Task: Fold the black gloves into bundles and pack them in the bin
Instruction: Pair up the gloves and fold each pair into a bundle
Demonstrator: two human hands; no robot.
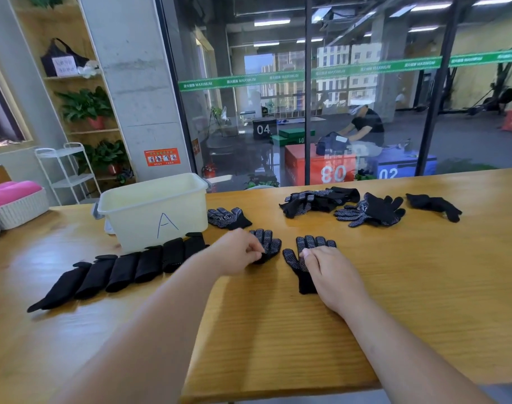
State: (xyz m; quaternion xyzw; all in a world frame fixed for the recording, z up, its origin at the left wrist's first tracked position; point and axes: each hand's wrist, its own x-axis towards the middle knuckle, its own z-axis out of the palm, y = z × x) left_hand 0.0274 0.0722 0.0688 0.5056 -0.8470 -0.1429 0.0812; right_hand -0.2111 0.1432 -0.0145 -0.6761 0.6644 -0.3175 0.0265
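Head view, centre frame: the left hand has its fingers curled, pinching the near edge of one dotted glove. The right hand lies flat, fingers straight, pressing on a second glove. That one runs fingertips up-frame and cuff down-frame, just right of the pinched glove, with a strip of table between them. Pairing looks next, a short carry rightward for the left hand. The bin sits upper left, with the folded bundles in a row before it.

wood table — gloves, bundles, bin
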